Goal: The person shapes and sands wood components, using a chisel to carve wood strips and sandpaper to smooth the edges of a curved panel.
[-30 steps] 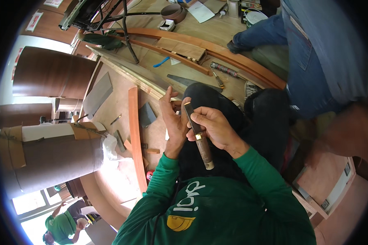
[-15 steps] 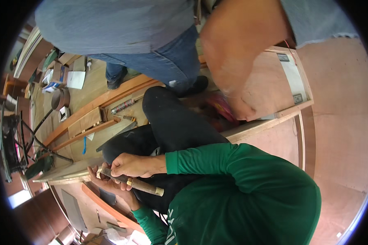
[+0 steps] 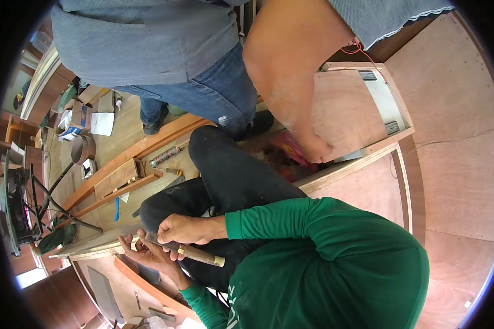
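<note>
My right hand (image 3: 187,228) is closed around a chisel (image 3: 203,256) with a wooden handle and brass-coloured rings. The handle's butt points to the lower right, and the metal blade points up and left, partly covered by my fingers. Below it, my left hand (image 3: 155,257) lies palm up with fingers spread, close under the blade. Whether the blade's tip touches the left fingers, I cannot tell. Both hands are over my crossed, dark-trousered legs (image 3: 236,170).
A co-worker in a grey shirt (image 3: 142,49) and jeans stands close ahead, one arm (image 3: 296,93) reaching down to a pink bag (image 3: 290,148) in a wooden-framed compartment. A sealant tube (image 3: 164,157) and wooden strips (image 3: 142,142) lie on the floor. Black bent tubes (image 3: 52,192) stand at left.
My right hand and the chisel have shifted slightly right and down. The left fingers have spread apart from the blade. The view has tilted a little.
</note>
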`<state>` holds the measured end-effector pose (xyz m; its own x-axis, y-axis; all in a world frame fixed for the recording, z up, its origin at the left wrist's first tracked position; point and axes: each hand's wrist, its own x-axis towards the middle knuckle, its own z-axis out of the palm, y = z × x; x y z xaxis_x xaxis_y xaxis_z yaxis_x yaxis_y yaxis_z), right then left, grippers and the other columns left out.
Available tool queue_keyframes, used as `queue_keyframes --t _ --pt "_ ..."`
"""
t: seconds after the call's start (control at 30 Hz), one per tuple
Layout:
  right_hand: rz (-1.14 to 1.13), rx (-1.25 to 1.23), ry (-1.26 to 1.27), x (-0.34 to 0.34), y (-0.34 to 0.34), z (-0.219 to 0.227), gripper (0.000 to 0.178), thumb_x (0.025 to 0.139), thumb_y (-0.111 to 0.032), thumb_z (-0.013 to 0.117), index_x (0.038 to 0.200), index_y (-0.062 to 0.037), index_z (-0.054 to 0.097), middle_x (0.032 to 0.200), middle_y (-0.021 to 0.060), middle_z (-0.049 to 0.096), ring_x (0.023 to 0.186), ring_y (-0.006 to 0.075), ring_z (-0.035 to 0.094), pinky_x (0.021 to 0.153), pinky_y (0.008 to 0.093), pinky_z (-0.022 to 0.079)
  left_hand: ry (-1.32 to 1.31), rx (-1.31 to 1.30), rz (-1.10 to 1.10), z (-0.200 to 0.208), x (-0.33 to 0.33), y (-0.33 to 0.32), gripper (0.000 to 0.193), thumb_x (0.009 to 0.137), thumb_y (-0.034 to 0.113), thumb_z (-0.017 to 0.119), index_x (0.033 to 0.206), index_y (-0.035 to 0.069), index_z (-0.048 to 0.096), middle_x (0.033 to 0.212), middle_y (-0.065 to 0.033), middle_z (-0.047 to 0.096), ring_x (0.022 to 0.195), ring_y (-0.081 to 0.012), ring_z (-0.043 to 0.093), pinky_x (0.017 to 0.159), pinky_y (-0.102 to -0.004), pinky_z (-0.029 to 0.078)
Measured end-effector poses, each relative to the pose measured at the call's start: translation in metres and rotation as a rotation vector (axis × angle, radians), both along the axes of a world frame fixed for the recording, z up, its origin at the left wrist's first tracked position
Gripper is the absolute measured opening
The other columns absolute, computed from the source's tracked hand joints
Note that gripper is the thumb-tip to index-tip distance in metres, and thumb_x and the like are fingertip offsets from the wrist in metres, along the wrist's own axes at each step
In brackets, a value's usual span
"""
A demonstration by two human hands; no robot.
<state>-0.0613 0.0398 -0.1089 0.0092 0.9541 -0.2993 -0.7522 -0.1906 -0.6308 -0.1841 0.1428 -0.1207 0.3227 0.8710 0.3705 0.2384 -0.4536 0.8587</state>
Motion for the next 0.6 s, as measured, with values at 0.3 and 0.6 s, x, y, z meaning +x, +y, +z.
queue_keyframes --t 0.3,0.6 --pt "-0.014 0.008 0.013 0.0019 0.0008 -0.0053 0.023 0.105 -0.019 0.058 0.106 0.004 0.059 0.094 0.0141 0.065 0.071 0.0228 0.073 0.058 0.0372 0.063 0.05 0.015 0.019 0.0048 0.0035 -0.0069 0.055 0.105 0.016 0.064 0.154 0.004 0.04 0.105 -0.0071 0.056 0.084 -0.0111 0.051 0.074 -0.0276 0.047" --pt "-0.05 0.004 0.025 0.004 -0.0007 -0.0019 0.021 0.104 -0.017 0.059 0.108 0.0039 0.059 0.094 0.0147 0.065 0.071 0.0239 0.073 0.058 0.0386 0.063 0.032 -0.024 0.016 0.0005 0.0031 -0.0035 0.055 0.106 0.019 0.064 0.154 0.006 0.041 0.101 -0.0056 0.055 0.084 -0.0102 0.051 0.07 -0.0269 0.047"
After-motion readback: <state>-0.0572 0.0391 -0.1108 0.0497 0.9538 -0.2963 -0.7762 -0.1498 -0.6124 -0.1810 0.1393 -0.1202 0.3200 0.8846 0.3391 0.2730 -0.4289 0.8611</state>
